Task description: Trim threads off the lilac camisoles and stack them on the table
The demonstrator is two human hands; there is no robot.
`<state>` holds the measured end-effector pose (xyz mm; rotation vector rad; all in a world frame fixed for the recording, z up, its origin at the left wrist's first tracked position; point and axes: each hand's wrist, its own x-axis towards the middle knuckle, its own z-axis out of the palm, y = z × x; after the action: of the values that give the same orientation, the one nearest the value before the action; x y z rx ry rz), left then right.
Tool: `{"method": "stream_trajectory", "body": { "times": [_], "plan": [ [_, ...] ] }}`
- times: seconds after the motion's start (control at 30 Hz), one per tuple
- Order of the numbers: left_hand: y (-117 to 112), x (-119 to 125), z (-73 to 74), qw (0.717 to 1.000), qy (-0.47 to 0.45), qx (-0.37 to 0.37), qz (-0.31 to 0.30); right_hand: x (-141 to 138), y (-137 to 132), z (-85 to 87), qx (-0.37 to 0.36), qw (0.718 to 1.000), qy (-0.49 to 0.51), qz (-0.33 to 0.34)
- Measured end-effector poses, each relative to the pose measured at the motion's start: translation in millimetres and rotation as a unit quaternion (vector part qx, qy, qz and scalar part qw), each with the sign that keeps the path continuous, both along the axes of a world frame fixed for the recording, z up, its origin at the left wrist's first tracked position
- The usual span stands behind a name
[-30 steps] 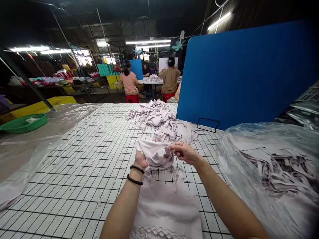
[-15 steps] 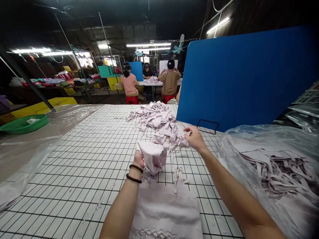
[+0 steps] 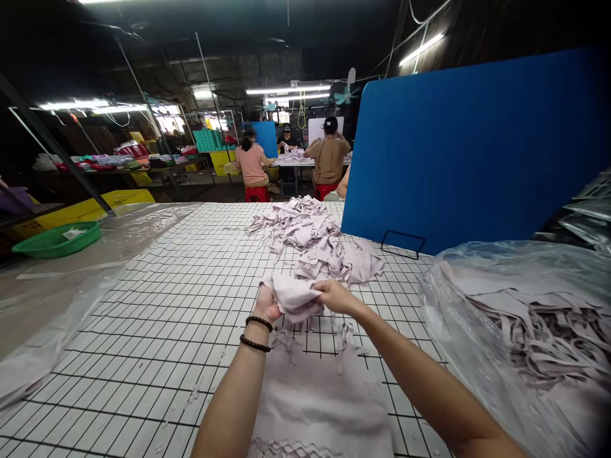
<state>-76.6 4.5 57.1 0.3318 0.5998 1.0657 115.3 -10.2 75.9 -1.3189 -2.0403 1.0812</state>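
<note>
A pale lilac cloth garment (image 3: 296,294) is held above the table between my two hands. My left hand (image 3: 268,304), with two dark bead bracelets at the wrist, is closed on its left side, part of the fingers hidden under the cloth. At the right edge, my right hand (image 3: 334,296) pinches the fabric between thumb and fingers. Below them a flat garment (image 3: 324,394) of the same colour lies near me, its thin straps pointing away. Beyond my hands spreads a loose heap of similar garments (image 3: 310,238).
A white table (image 3: 157,331) with a black grid lies under everything. Right stand a tall blue board (image 3: 458,152) and a clear plastic bag (image 3: 443,318) full of garments. A green basin (image 3: 60,240) is at left. Several people sit at a far table.
My right hand has moved left from the heap's near right edge and taken hold of the garment's right edge. The cloth, hanging before, is now drawn sideways between my hands.
</note>
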Motion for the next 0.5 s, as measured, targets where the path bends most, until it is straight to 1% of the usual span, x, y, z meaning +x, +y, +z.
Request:
{"method": "stream_trajectory", "body": {
  "times": [0.07, 0.1, 0.17, 0.23, 0.3, 0.33, 0.37, 0.4, 0.47, 0.5],
  "plan": [
    [-3, 1, 0.2, 0.996, 0.061, -0.054, 0.045, 7, 8, 14.1, -0.015, 0.993, 0.109, -0.032],
    [-6, 2, -0.1, 0.991, 0.089, -0.08, 0.063, 10, 12, 21.2, -0.001, 0.988, 0.143, -0.052],
    [-16, 7, -0.4, 0.981, 0.129, -0.112, 0.094, 11, 20, 33.7, 0.04, 0.978, 0.181, -0.095],
    [-33, 16, 2.8, 0.971, 0.156, -0.123, 0.135, 8, 25, 42.8, 0.065, 0.969, 0.205, -0.126],
    [-52, 28, 11.3, 0.96, 0.184, -0.096, 0.187, 2, 27, 48.3, 0.087, 0.963, 0.215, -0.14],
    [-61, 35, 17.3, 0.956, 0.195, -0.061, 0.21, -2, 26, 50.0, 0.1, 0.962, 0.212, -0.141],
    [-68, 41, 23.9, 0.951, 0.214, -0.001, 0.223, -6, 25, 51.1, 0.111, 0.962, 0.206, -0.137],
    [-73, 47, 30.4, 0.948, 0.225, 0.043, 0.221, -10, 22, 51.7, 0.118, 0.963, 0.202, -0.132],
    [-73, 56, 40.1, 0.943, 0.231, 0.094, 0.222, -16, 16, 52.2, 0.108, 0.966, 0.206, -0.115],
    [-70, 59, 42.3, 0.944, 0.225, 0.103, 0.219, -19, 14, 52.3, 0.095, 0.967, 0.213, -0.105]
  ]
}}
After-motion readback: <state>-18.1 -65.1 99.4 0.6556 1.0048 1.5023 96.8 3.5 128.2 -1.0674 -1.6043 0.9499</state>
